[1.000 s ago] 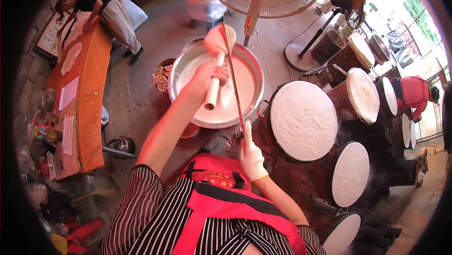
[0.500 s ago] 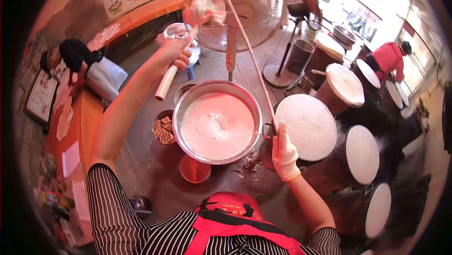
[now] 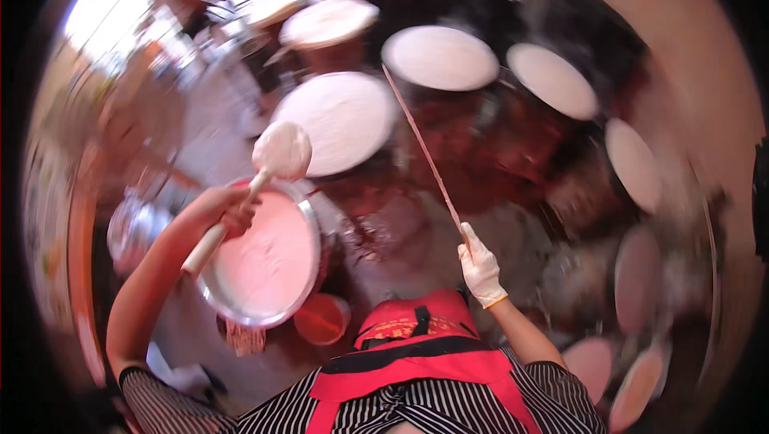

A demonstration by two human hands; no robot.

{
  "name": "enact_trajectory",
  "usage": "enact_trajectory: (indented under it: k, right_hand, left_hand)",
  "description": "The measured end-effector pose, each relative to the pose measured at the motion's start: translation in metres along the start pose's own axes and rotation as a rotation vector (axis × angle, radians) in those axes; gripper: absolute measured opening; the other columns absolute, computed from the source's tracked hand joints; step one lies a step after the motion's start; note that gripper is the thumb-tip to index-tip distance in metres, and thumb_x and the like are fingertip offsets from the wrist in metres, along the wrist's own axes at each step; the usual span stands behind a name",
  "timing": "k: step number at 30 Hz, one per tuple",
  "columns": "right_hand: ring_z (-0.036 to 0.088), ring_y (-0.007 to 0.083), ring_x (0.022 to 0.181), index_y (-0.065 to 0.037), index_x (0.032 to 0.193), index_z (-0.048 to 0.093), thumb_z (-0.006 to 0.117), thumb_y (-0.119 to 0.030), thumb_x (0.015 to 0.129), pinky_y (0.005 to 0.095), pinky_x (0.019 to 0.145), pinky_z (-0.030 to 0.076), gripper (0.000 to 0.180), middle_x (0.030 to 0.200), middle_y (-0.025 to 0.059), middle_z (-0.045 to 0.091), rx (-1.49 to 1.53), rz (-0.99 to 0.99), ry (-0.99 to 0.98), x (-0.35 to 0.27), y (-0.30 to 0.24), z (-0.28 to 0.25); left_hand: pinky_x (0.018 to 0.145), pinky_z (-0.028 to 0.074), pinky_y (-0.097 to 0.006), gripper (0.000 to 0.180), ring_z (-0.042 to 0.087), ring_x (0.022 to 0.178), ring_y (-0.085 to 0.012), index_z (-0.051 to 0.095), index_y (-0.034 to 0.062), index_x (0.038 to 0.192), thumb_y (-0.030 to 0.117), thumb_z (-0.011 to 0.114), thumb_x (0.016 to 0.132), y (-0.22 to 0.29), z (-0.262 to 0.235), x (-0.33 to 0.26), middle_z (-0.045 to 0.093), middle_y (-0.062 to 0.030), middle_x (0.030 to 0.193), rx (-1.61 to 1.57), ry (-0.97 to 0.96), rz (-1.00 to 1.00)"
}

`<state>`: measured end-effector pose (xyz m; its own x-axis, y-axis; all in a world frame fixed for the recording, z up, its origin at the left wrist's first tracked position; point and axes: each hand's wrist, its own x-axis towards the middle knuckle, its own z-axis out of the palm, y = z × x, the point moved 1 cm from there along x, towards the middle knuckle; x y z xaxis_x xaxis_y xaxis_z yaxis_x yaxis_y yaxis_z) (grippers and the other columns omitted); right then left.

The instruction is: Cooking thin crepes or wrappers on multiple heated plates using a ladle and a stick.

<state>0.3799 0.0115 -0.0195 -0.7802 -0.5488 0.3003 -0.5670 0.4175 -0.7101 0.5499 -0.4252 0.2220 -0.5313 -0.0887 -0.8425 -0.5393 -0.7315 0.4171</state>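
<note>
Head view: my left hand grips the loaded ladle just above the batter basin; my gloved right hand grips a thin stick. Tilting could drip batter outside the basin.

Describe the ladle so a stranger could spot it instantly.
Find the big metal basin of pale pink batter at lower left. The left hand above it grips the ladle: a pale handle with a round, batter-coated head, unlike the thin stick in the gloved right hand.
</note>
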Motion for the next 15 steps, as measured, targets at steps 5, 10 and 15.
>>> enact_trajectory:
  k: [5,10,15]
  right_hand:
    - [0.057,0.0074,0.062,-0.004,0.137,0.052,0.052,-0.019,0.100,0.0259,0.057,0.049,0.040,0.076,0.0031,0.061,0.092,0.631,0.359,-0.159,0.049,-0.094]
    - [0.048,0.0030,0.050,-0.003,0.120,0.060,0.045,-0.040,0.104,0.0205,0.044,0.038,0.043,0.071,-0.0006,0.059,0.572,0.892,0.823,-0.247,0.042,-0.184]
    - [0.059,0.0089,0.057,-0.009,0.142,0.049,0.049,-0.019,0.101,0.0254,0.054,0.049,0.042,0.083,0.0054,0.068,0.142,0.740,0.896,-0.244,0.051,-0.296]
  left_hand:
    - [0.039,0.032,-0.017,0.021,0.039,0.050,-0.0028,0.046,-0.0031,0.113,0.007,0.051,0.095,-0.014,0.219,0.068,0.043,0.0007,0.071,0.621,-0.185,-0.246]
    - [0.045,0.035,-0.023,0.017,0.043,0.052,-0.0072,0.055,-0.0013,0.097,0.015,0.055,0.092,-0.099,0.480,0.121,0.049,-0.0007,0.070,1.361,-0.736,-0.075]
    - [0.052,0.047,-0.028,0.019,0.053,0.063,-0.0129,0.053,-0.0013,0.098,0.011,0.058,0.085,-0.220,0.699,0.124,0.054,-0.0077,0.079,1.793,-1.158,0.386]
